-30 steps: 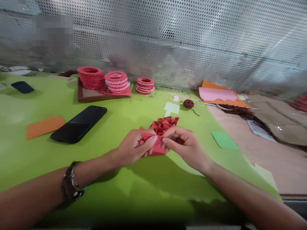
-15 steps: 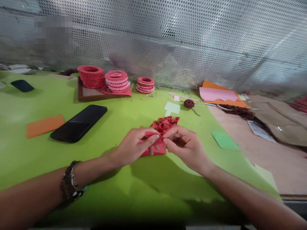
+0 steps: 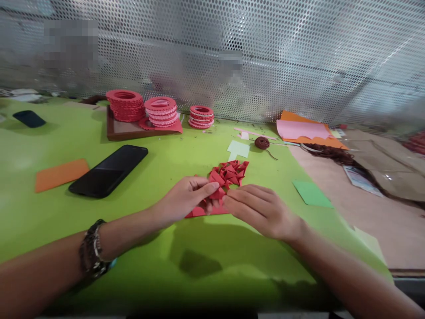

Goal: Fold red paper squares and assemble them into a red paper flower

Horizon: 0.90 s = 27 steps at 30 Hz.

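Both bare forearms reach forward and converge. The left hand (image 3: 184, 199) curls loosely, its fingers (image 3: 207, 189) extended rightward; the right hand (image 3: 262, 210) lies palm down, fingers (image 3: 237, 199) stretched flat leftward.

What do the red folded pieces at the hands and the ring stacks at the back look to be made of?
Red folded pieces: apparently matte paper, with sharp creases and flat triangular facets. The left hand pinches one. Ring stacks: probably the same paper in interlocked layers, with toothed edges; too far to be sure. The wall behind looks like perforated, shiny metal sheet.
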{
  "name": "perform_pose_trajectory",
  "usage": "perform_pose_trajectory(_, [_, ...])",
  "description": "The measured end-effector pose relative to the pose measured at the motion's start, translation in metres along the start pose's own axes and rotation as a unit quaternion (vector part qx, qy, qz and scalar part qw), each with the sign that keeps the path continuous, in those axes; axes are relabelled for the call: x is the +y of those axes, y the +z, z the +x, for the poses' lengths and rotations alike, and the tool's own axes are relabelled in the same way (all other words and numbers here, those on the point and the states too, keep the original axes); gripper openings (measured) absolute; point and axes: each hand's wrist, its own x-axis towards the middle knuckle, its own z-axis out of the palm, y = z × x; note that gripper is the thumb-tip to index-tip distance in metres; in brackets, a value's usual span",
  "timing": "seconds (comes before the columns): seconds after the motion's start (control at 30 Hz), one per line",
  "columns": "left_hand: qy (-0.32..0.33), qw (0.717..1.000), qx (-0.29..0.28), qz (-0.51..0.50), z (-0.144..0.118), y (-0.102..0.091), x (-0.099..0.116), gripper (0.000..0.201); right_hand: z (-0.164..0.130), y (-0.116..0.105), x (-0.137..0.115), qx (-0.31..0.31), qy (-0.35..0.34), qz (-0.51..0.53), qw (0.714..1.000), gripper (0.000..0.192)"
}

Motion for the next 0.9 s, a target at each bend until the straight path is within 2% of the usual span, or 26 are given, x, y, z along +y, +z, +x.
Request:
perform_pose_trajectory(0.13, [-0.013,1.0,0.003,-0.01,-0.001,0.003,0.001,0.028,0.004,-0.004,-0.001,-0.009,-0.046,-0.041,0.998,0.027])
perform_pose_trajectory(0.27, [-0.019,0.999,0.002,0.03,-0.002,0.004,0.003,0.027,0.003,-0.001,-0.003,-0.007,-0.071,-0.051,0.996,0.026])
perform_pose_trajectory(0.37, [-0.015,0.999,0.001,0.053,-0.004,0.004,0.005,0.025,0.0,0.003,-0.003,-0.008,-0.015,0.03,0.999,0.022])
perform_pose_trajectory(0.43, [-0.013,0.997,-0.017,0.075,-0.005,0.004,0.005,0.02,-0.001,0.005,-0.004,-0.002,0.09,0.136,0.987,0.013])
perform_pose_trajectory(0.47, [-0.01,0.994,-0.031,0.102,-0.006,0.004,0.005,0.017,-0.001,0.006,-0.004,0.003,0.15,0.189,0.97,0.012])
perform_pose_trajectory(0.53, [0.004,0.983,-0.065,0.171,-0.008,0.005,0.006,0.014,0.0,0.007,-0.004,-0.009,0.238,0.266,0.934,0.024])
perform_pose_trajectory(0.57, [0.017,0.974,-0.084,0.207,-0.008,0.006,0.007,0.014,0.001,0.006,-0.004,-0.026,0.258,0.289,0.922,0.024])
perform_pose_trajectory(0.67, [0.06,0.95,-0.111,0.286,-0.009,0.007,0.009,0.016,0.004,0.005,-0.005,-0.062,0.279,0.339,0.896,0.009])
perform_pose_trajectory(0.7, [0.071,0.944,-0.104,0.304,-0.009,0.007,0.01,0.016,0.005,0.005,-0.005,-0.057,0.298,0.357,0.883,0.009])
perform_pose_trajectory(0.77, [0.093,0.937,-0.054,0.331,-0.009,0.006,0.013,0.016,0.005,0.007,-0.006,-0.02,0.36,0.402,0.842,0.008])
perform_pose_trajectory(0.83, [0.125,0.93,0.01,0.347,-0.009,0.004,0.014,0.019,0.004,0.01,-0.008,0.024,0.419,0.462,0.781,0.005])
perform_pose_trajectory(0.9, [0.149,0.924,0.052,0.348,-0.008,0.003,0.013,0.023,0.003,0.014,-0.011,0.059,0.448,0.527,0.72,0.006])
